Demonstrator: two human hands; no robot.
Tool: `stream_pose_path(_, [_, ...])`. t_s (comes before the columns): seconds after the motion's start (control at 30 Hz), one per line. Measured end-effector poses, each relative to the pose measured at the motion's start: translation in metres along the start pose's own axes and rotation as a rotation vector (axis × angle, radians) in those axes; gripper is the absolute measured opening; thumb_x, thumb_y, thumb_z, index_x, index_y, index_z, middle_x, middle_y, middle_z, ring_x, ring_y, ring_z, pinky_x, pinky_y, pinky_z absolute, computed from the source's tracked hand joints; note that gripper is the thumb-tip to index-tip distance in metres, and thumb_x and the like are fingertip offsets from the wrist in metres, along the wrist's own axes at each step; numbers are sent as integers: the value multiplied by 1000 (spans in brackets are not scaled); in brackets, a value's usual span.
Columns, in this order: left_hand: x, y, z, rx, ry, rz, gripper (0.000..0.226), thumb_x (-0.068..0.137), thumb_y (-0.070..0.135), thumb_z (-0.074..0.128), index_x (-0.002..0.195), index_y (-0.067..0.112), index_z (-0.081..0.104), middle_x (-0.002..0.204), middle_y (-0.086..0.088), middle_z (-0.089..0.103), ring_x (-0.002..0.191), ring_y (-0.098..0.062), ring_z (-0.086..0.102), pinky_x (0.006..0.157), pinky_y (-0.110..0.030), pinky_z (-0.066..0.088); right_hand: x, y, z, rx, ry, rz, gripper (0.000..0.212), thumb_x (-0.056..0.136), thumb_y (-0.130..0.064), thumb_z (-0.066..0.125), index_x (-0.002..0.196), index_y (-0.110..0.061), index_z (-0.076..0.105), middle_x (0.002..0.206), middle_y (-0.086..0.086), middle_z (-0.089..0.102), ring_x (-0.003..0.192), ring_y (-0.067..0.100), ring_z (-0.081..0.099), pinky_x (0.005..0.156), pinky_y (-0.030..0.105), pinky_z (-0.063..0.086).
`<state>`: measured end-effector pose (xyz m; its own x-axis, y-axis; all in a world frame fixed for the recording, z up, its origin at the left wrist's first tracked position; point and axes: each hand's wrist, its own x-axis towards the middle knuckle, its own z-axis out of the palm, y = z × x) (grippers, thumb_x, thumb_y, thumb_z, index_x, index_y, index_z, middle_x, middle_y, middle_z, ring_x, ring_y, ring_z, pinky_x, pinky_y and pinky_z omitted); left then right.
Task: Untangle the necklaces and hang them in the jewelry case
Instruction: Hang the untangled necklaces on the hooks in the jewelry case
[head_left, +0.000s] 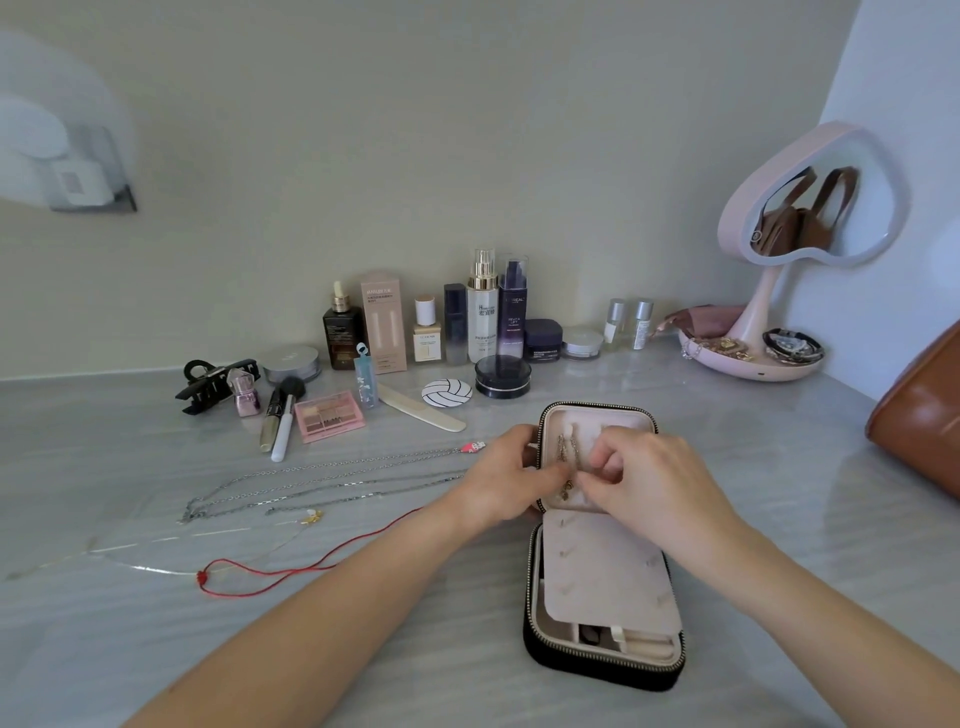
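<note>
At the near edge of the table (156, 649), jewelry case (605, 597) lying open. Just beyond, left hand (506, 475) and right hand (641, 480) pinching a gold necklace (566, 452) against the lid: hanging step, probably. Further left, silver chains (322, 480) and red cord (291, 569) waiting; next, likely seating the chain on its hook.

black jewelry case (597, 670), red cord (291, 569), pink mirror (758, 306)

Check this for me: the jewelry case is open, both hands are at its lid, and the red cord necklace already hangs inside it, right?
Not quite. In the head view the red cord necklace lies on the table, left of the jewelry case; the rest is right.
</note>
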<state>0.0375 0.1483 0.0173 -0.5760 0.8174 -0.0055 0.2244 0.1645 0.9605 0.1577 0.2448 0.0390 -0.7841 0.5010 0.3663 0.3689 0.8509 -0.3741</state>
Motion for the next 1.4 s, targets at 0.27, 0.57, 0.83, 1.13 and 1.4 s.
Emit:
stream_pose_path(0.27, [-18, 1, -26, 69, -47, 19, 52, 82, 14, 65, 129, 13, 43, 109, -3, 57, 76, -19, 58, 64, -31, 48, -3, -19, -7, 23, -67, -18, 19, 73, -36, 69, 68, -32, 51, 66, -12, 53, 69, 12, 55, 63, 29, 47])
stream_pose_path(0.57, [-68, -11, -122, 720, 65, 54, 12, 81, 24, 64, 92, 19, 66, 84, 7, 60, 82, -12, 58, 72, -20, 45, 7, -71, 26, -44, -254, -274, 12, 79, -38, 62, 83, -28, 63, 81, -13, 53, 85, 11, 53, 73, 29, 45])
stream_pose_path(0.83, [-95, -36, -139, 944, 32, -61, 31, 79, 36, 66, 103, 18, 59, 106, 0, 58, 106, -18, 51, 82, -24, 37, 34, -113, 64, -263, -532, -381, 41, 76, -46, 65, 112, -26, 58, 120, 0, 51, 114, 22, 50, 86, 32, 41])
stream_pose_path(1.13, [-96, -36, -135, 701, 87, -5, 10, 92, 20, 47, 90, 13, 55, 90, -2, 59, 80, -15, 51, 69, -26, 39, 26, -131, 73, -15, -641, -378, 9, 87, -26, 56, 90, -18, 57, 100, 5, 63, 79, 16, 59, 75, 29, 48])
stream_pose_path(1.4, [-78, 9, -110, -409, -15, 130, 39, 100, 26, 25, 88, 9, 58, 83, -8, 67, 81, -15, 68, 74, -18, 52, 47, -140, 11, 829, -473, -9, 13, 89, -8, 55, 76, -12, 56, 61, 1, 60, 40, 2, 50, 37, 15, 33])
